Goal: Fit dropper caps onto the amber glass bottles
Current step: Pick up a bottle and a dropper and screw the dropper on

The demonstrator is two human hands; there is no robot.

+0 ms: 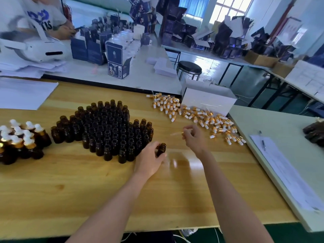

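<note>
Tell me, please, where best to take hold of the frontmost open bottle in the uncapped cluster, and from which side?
Probably pinch the frontmost bottle around its body, below the neck, coming from the near side: it stands upright, neighbours crowd it behind, and only its near face is free.

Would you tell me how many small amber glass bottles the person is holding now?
1: the left hand grips an uncapped amber glass bottle beside the right edge of the uncapped bottle cluster. The right hand holds only a dropper cap.
</note>
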